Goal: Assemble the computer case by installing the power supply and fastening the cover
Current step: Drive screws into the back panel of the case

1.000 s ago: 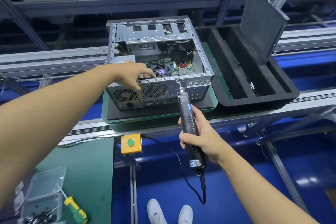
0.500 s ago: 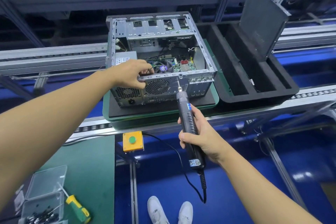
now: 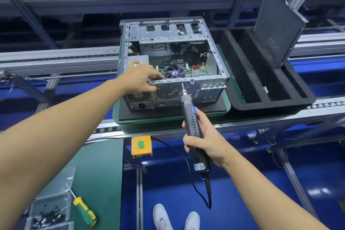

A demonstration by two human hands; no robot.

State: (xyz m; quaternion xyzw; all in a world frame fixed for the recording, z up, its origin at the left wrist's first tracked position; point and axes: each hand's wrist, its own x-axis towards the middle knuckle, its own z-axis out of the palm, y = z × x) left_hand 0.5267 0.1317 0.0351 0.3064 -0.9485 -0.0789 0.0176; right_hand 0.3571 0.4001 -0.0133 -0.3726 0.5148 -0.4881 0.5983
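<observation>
An open grey computer case (image 3: 214,58) lies on a green pallet (image 3: 226,107) on the conveyor, its rear panel facing me. The grey power supply (image 3: 139,59) sits inside at the near left corner. My left hand (image 3: 141,78) grips the top edge of the rear panel above the power supply's fan grille, fingers curled over the rim. My right hand (image 3: 202,140) holds a black electric screwdriver (image 3: 193,129) whose bit touches the rear panel's upper edge near the middle. The dark side cover (image 3: 276,30) stands tilted in a black foam tray (image 3: 268,87) at the right.
A yellow box with a green button (image 3: 141,144) hangs below the conveyor edge. On the green bench at lower left are a clear bin of screws (image 3: 49,213) and a green-yellow hand screwdriver (image 3: 84,210). The screwdriver's cable (image 3: 188,166) loops down. My white shoes (image 3: 174,218) stand on the blue floor.
My left hand slid a little to the right along the rear panel's top edge and stays gripping it. The electric screwdriver's bit stays at the same spot on the panel.
</observation>
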